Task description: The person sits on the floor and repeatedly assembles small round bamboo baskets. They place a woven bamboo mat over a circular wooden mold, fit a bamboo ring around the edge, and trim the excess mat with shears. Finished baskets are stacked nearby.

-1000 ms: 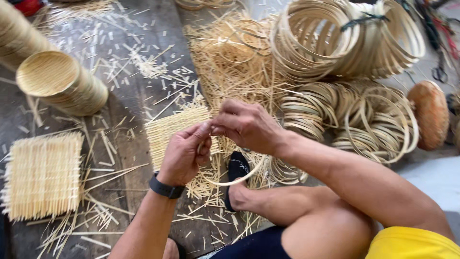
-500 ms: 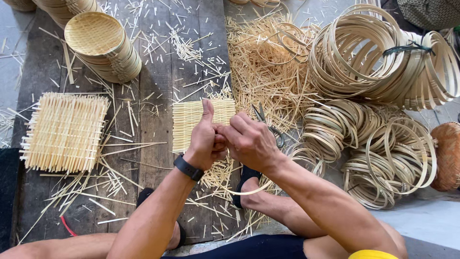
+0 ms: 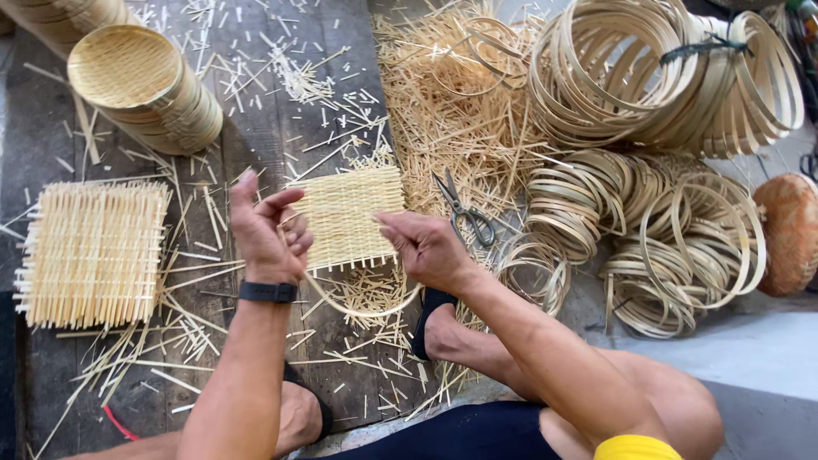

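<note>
I hold a thin bamboo hoop (image 3: pixel 362 308) between my hands: left hand (image 3: pixel 266 232) loosely curled, right hand (image 3: pixel 423 247) pinched on its rim. The woven mat (image 3: pixel 348 215) lies just beyond my fingers; seating the hoop squarely seems next.

We can't see the bamboo hoop (image 3: pixel 365 308) whole: hands cover its upper arc. Stacked baskets (image 3: pixel 141 85) are cut off top-left.

1 head-worn camera looks steeply down from close above the wooden floor (image 3: pixel 256 136), over the person's own forearms and knees. It takes in the planks from the left edge across to the grey surface (image 3: pixel 750 358) at lower right.
</note>
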